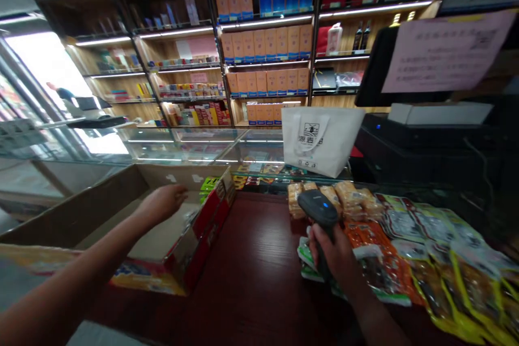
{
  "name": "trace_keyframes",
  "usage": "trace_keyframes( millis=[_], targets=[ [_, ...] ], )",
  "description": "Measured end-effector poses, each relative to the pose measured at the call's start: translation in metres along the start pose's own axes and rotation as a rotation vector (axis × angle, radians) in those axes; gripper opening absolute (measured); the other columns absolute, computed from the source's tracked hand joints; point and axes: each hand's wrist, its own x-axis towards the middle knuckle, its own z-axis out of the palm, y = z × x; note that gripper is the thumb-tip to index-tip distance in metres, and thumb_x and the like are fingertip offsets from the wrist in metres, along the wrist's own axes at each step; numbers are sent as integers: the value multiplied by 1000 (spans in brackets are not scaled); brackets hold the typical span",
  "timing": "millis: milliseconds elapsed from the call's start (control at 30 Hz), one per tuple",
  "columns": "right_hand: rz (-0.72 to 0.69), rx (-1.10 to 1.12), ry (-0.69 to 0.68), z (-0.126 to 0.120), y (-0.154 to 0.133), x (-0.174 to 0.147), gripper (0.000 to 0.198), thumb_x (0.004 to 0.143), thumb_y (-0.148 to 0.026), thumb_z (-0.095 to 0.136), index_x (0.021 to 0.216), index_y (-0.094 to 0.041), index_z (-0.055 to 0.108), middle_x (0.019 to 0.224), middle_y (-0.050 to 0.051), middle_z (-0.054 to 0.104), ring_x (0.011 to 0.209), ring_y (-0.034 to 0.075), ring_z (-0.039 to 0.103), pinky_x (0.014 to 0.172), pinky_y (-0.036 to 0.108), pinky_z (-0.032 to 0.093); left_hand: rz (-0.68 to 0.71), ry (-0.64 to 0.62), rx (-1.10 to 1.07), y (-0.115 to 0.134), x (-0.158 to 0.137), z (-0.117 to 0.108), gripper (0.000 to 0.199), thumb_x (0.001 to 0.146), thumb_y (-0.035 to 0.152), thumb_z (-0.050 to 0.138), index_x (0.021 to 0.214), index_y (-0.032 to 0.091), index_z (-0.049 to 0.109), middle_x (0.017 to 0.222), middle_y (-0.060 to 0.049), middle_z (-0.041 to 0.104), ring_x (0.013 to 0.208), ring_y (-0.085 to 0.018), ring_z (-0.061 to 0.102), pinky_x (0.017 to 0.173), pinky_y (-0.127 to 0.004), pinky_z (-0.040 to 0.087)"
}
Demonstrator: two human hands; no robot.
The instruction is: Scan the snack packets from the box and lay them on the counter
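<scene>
My right hand (332, 251) is wrapped round the grip of a dark barcode scanner (318, 208) with a small blue light on top. Under and beside it lie green-edged packets (308, 257), orange-red packets (368, 235) and beige wrapped packs (352, 200). On the left, my left hand (168, 201) hangs over an open cardboard box (178, 259), close to its right inner wall. Its fingers look curled together, and what they hold, if anything, is hidden. Green packets (208, 186) lie in the box's far right corner, with a small clear wrapped item near the right wall.
A white tote bag (320, 143) stands on the glass counter (194, 146) behind the dark red tabletop (259, 248). Yellow-edged packets (458, 286) are spread at the right. A black monitor (373, 67) with a pink paper sheet (446, 54) stands behind. Stocked shelves (267, 65) line the wall.
</scene>
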Motion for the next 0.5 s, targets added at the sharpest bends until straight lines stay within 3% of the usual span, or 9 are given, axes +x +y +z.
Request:
trace_keyframes(
  millis=[100,200,367,500],
  targets=[
    [-24,69,16,-9,-8,7,40,91,-60,60,80,-22,56,46,-7,54,37,11,49,40,22,41,168,46,78,39,-13,-13,32,78,43,58,96,22,74,78,-4,76,75,-26,71,75,-36,56],
    [-39,145,20,-24,-23,11,39,92,-60,60,83,-22,56,48,-7,54,38,10,48,38,21,41,306,-25,-84,85,-42,6,39,84,50,54,105,24,75,92,-4,79,81,-27,73,74,-34,55],
    [-78,253,42,-51,-43,13,34,91,-56,64,93,-22,57,64,-6,60,41,9,50,38,20,43,476,-352,-280,146,-86,99,31,86,42,54,90,21,77,96,-8,78,88,-24,71,79,-31,52],
    [-119,302,83,-61,-44,17,35,90,-56,66,102,-24,57,74,-6,60,43,9,51,36,21,44,345,-502,-208,166,-99,165,39,86,52,53,75,18,70,71,-6,70,65,-20,61,59,-29,40]
  ],
)
